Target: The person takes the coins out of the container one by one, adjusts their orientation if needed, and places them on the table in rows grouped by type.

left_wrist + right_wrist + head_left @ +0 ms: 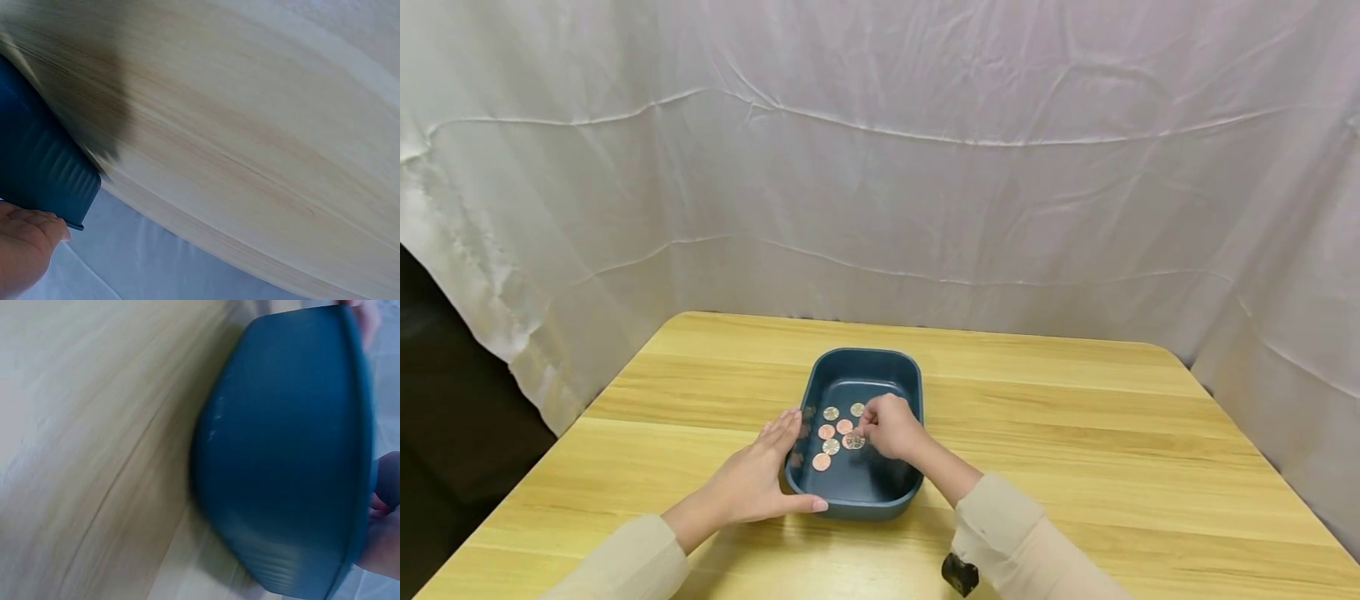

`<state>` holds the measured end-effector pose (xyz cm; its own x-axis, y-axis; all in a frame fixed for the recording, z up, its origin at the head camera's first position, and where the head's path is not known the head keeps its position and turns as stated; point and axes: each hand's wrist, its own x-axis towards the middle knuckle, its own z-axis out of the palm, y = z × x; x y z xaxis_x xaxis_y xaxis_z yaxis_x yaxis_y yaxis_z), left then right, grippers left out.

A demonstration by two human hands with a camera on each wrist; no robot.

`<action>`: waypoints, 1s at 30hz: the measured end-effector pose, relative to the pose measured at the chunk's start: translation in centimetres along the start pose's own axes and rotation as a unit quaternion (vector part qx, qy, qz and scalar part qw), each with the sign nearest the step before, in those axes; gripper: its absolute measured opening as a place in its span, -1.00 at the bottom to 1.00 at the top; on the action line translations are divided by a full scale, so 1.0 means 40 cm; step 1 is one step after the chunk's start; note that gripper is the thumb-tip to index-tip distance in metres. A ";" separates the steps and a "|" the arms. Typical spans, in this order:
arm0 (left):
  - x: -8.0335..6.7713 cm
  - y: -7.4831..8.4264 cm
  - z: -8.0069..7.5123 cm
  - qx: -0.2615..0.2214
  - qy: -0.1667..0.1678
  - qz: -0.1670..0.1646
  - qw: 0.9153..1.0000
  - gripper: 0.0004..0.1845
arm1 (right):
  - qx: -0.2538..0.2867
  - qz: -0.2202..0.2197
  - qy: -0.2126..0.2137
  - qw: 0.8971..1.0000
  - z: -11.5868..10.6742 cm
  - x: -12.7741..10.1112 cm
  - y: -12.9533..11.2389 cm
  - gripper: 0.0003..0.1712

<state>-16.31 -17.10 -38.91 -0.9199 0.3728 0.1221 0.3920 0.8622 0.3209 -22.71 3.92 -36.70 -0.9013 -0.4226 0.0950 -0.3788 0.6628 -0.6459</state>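
Right now the blue tray (867, 379) sits near the middle of the wooden table (1075, 450), a bit toward the near edge, and both hands are on the job. That left hand (758, 479) lies flat on the table against the tray's left wall, fingers straight along the side and the thumb stretched across the near left corner; I'd say it's bracing the tray so it doesn't slide while the other hand works inside. The left wrist view backs that up: a fingertip sits right at the tray's ribbed outer rim, touching it. Over to the right hand (889, 425), reaching in over the near right rim, wrist dropped, fingers curled down and pinched together at the coins (835, 433) scattered on the tray floor toward its left side. It looks to be nipping one coin (853, 441) by the fingertips, though the grip itself is too small to confirm. Both forearms come in from the near edge in pale sleeves.
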 end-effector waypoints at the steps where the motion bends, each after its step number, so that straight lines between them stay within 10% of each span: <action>1: 0.000 0.000 0.000 0.000 0.000 0.000 1.000 0.26 | 0.015 0.002 0.009 1.000 -0.006 -0.003 -0.003 -0.79; 16: -0.004 -0.002 0.002 0.002 0.001 -0.002 1.000 0.28 | 0.164 0.113 0.135 0.971 -0.124 -0.048 0.036 -0.89; 30: -0.002 0.001 0.001 -0.001 -0.002 -0.004 1.000 0.27 | 0.246 0.195 0.151 0.937 -0.195 -0.087 0.173 -0.78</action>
<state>-16.23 -17.07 -38.93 -0.9232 0.3665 0.1158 0.3839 0.8648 0.3235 -23.84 14.78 -35.58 -0.9977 0.0359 -0.0583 0.0670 0.3337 -0.9403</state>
